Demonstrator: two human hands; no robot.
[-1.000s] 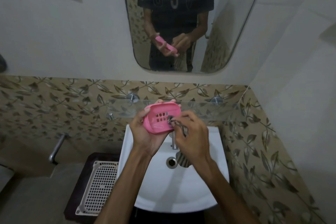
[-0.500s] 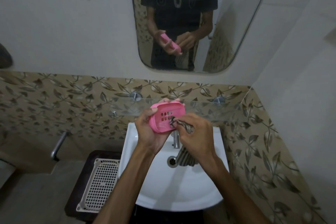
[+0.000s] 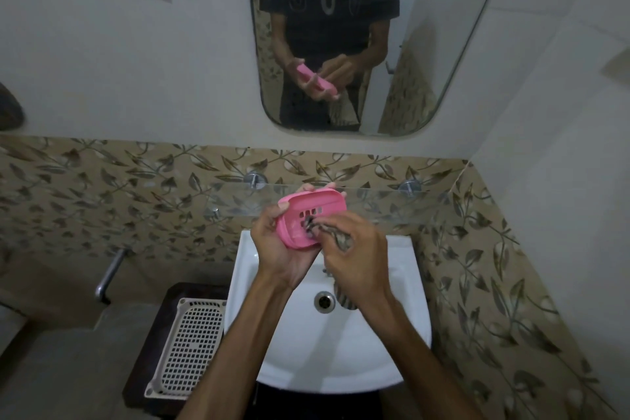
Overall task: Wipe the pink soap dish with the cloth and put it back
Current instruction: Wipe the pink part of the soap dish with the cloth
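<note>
My left hand (image 3: 279, 249) grips the pink soap dish (image 3: 306, 211) from below and behind, tilting its slotted inside toward me above the sink. My right hand (image 3: 358, 249) holds a striped cloth (image 3: 335, 235) bunched in its fingers and presses the cloth's tip into the lower right of the dish. A loose end of the cloth hangs below my right wrist over the basin. The mirror (image 3: 443, 44) shows both hands and the dish from the other side.
A white sink (image 3: 402, 283) with a drain (image 3: 324, 301) lies under my hands. A glass shelf (image 3: 392, 201) on metal mounts runs along the leaf-patterned tiles behind the dish. A white slotted tray (image 3: 187, 344) sits on a dark stand at the left, near a metal handle (image 3: 110, 273).
The cloth in my right hand has rubbed across the inside of the dish, shifting slightly within it. My left hand has kept its hold, and the view has drifted a little.
</note>
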